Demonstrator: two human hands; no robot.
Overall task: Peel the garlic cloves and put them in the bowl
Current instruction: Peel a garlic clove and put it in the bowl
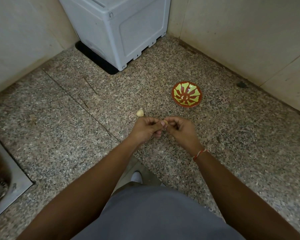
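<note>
We are watching the left hand [145,128] and right hand [179,129] pinching a garlic clove [165,122], seemingly unpeeled | garlic bulb [140,113] lying beside them | bowl [186,93] sitting apart | grey appliance [121,30] standing behind

Bare forearms, a red-and-white thread bracelet [200,154] on the right wrist, a grey garment [156,215], one white shoe [136,176].

One head-worn view, looking steeply down and forward over a speckled counter [62,129], close above both hands. The walled corner sits at twelve o'clock, the person's own torso at six.
</note>
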